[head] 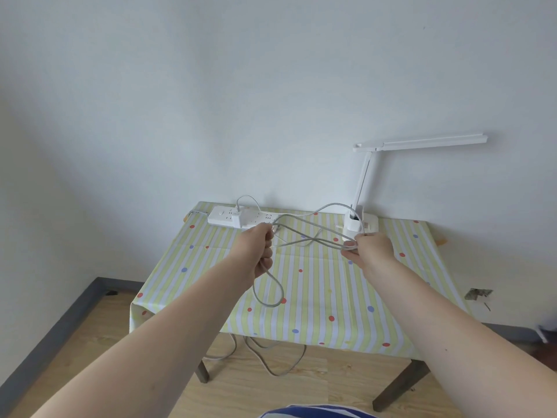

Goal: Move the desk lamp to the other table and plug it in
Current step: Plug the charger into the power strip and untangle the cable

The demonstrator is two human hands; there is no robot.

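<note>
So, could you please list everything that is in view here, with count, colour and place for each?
desk lamp: one, white, back right of the table, by the wall
power strip: one, white, back left of the table, a white adapter plugged in
cable: one, grey, looped over the table between both hands
table: one, striped dotted cloth, dark legs
floor cables: grey, under the table
left hand: grips the cable loops
right hand: pinches the cable near the lamp base
</note>
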